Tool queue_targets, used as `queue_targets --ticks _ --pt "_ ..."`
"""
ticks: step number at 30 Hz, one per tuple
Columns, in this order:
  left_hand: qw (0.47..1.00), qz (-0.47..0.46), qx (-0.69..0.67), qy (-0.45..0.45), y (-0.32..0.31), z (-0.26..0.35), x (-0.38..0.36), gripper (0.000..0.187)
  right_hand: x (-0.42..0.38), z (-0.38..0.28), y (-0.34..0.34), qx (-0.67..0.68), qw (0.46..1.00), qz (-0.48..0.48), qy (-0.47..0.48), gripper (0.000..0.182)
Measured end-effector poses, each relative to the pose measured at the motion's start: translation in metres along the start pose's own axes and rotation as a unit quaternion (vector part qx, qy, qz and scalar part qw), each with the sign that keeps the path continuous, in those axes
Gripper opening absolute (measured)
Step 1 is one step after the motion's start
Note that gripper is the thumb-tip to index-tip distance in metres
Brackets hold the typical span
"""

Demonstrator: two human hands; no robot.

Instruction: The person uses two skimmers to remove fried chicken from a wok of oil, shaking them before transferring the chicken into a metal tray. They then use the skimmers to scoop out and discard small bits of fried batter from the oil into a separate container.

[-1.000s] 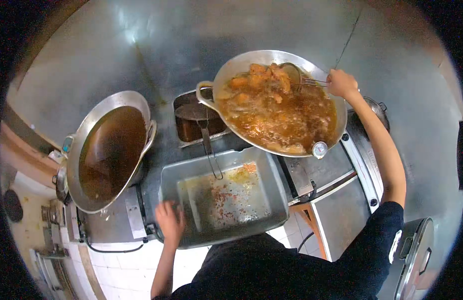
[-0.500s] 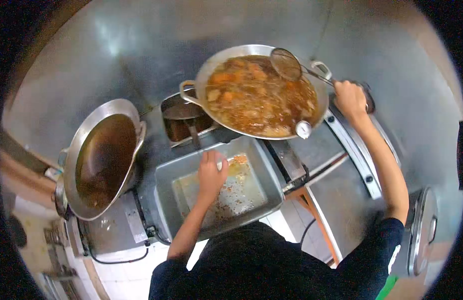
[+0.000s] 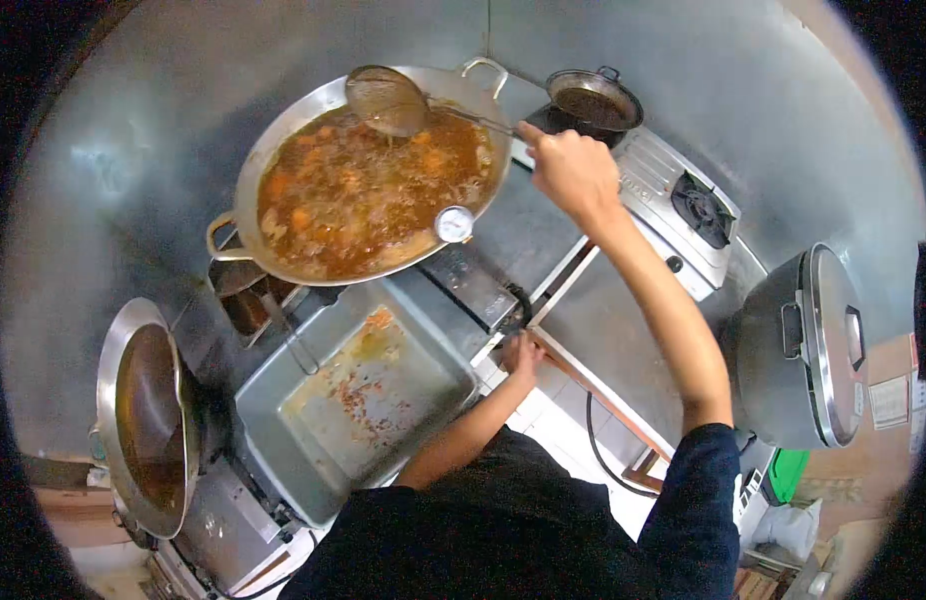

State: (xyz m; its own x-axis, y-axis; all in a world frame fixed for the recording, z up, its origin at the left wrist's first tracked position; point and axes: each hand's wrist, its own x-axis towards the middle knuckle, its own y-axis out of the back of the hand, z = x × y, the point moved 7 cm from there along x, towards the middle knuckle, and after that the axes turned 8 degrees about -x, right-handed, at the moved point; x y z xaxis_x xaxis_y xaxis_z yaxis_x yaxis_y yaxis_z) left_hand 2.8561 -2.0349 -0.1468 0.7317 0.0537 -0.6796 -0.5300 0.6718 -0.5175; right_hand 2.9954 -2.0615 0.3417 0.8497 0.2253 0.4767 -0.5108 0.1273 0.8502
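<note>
Skimmer [image 3: 388,101] is over the silver wok [image 3: 251,188], its handle [image 3: 477,119] squeezed in the right hand [image 3: 576,172]. The left hand [image 3: 523,356] is in front of the wok, apart from it; I can't tell its grip.

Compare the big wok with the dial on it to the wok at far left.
Surface: the dial wok has bubbling liquid with orange pieces; the far-left wok has calm liquid, no pieces plainly visible.
Gauge: the dial wok carries a round dial at its rim; none shows on the far-left wok.
Shared: both are wide metal pans holding brown liquid.
</note>
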Motion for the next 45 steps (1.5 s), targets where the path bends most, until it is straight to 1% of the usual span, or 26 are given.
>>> queue_targets --ticks 1,2,5,8,10,14,16,17,18,20,21,22,25,28,30,32,33,35,36,38,39,41,42,43,44,45 --pt "1.000 0.007 0.002 -0.021 -0.006 0.007 0.016 0.038 0.004 0.004 -0.007 0.003 1.000 -0.001 -0.002 0.036" --pt "0.995 0.074 -0.070 -0.010 -0.011 0.018 0.007 0.037 0.007 0.007 -0.007 0.008 1.000 0.002 0.003 0.036" --pt "0.986 0.114 -0.111 -0.043 0.004 -0.005 0.036 0.033 0.012 0.008 -0.010 0.034 0.999 0.016 0.027 0.033" --pt "0.978 0.134 -0.149 -0.063 -0.006 0.014 0.028 0.033 0.018 0.016 -0.019 0.034 0.999 0.022 0.035 0.034" --pt "0.983 0.115 -0.110 -0.096 -0.012 0.031 0.012 0.031 0.018 0.023 -0.013 0.043 0.998 0.020 0.038 0.033" --pt "0.971 0.142 0.045 -0.187 -0.015 0.053 0.000 0.018 0.015 0.035 -0.009 0.026 0.998 0.037 0.041 0.031" --pt "0.949 0.160 0.186 -0.199 -0.017 0.063 0.003 0.013 0.014 0.039 -0.007 0.038 0.998 0.045 0.034 0.030" --pt "0.942 0.179 0.220 -0.178 -0.027 0.076 -0.022 0.013 0.012 0.042 -0.007 0.045 0.997 0.052 0.037 0.030" --pt "0.897 0.199 0.333 -0.212 -0.027 0.080 -0.023 0.020 0.011 0.045 -0.007 0.050 0.996 0.060 0.038 0.030" --pt "0.732 0.239 0.560 -0.305 -0.036 0.089 -0.026 0.020 0.007 0.047 -0.009 0.058 0.995 0.074 0.038 0.032" --pt "0.720 0.203 0.594 -0.296 -0.041 0.090 -0.029 0.021 0.007 0.047 -0.010 0.061 0.995 0.070 0.035 0.033" --pt "0.681 0.203 0.634 -0.306 -0.046 0.092 -0.031 0.018 0.006 0.046 -0.008 0.064 0.995 0.067 0.031 0.034" --pt "0.585 0.127 0.730 -0.331 -0.057 0.088 -0.026 0.015 0.000 0.044 -0.008 0.100 0.993 0.055 0.029 0.021" --pt "0.542 0.132 0.738 -0.379 -0.063 0.090 -0.031 0.018 -0.006 0.045 -0.014 0.110 0.989 0.091 0.039 0.012" --pt "0.566 0.107 0.732 -0.363 -0.063 0.088 -0.029 0.019 -0.004 0.043 -0.017 0.121 0.986 0.104 0.043 0.012" --pt "0.600 0.086 0.725 -0.325 -0.063 0.088 -0.024 0.019 -0.001 0.041 -0.026 0.106 0.992 0.059 0.032 0.015" --pt "0.618 0.109 0.707 -0.326 -0.063 0.090 -0.027 0.022 0.001 0.039 -0.031 0.092 0.995 0.024 0.033 0.023" --pt "0.690 -0.065 0.704 -0.156 -0.080 0.097 -0.058 0.033 0.005 0.035 -0.035 0.114 0.993 -0.023 0.004 0.040" --pt "0.713 -0.137 0.685 -0.058 -0.088 0.100 -0.080 0.039 0.010 0.036 -0.041 0.090 0.996 -0.018 0.008 0.039" --pt "0.723 -0.139 0.669 -0.103 -0.113 0.158 -0.154 0.048 0.021 0.032 -0.042 0.035 0.999 -0.021 0.019 0.035" --pt "0.635 -0.080 0.721 -0.264 -0.098 0.184 -0.150 0.044 0.022 0.030 -0.041 0.034 0.999 -0.017 0.021 0.034" --pt "0.588 0.057 0.689 -0.420 -0.073 0.275 -0.186 0.031 0.023 0.028 -0.036 0.100 0.995 0.017 0.017 0.035" --pt "0.560 0.100 0.673 -0.472 -0.040 0.318 -0.181 0.019 0.030 0.029 -0.044 0.079 0.997 -0.021 0.007 0.035" --pt "0.495 0.105 0.735 -0.451 0.001 0.352 -0.157 0.019 0.034 0.025 -0.032 0.078 0.997 -0.022 0.015 0.035" --pt "0.376 0.289 0.723 -0.502 0.022 0.386 -0.165 0.031 0.041 0.023 -0.038 0.044 0.998 -0.029 0.026 0.035" --pt "0.234 0.457 0.680 -0.523 0.039 0.406 -0.179 0.045 0.046 0.017 -0.035 0.036 0.999 -0.025 0.032 0.034"
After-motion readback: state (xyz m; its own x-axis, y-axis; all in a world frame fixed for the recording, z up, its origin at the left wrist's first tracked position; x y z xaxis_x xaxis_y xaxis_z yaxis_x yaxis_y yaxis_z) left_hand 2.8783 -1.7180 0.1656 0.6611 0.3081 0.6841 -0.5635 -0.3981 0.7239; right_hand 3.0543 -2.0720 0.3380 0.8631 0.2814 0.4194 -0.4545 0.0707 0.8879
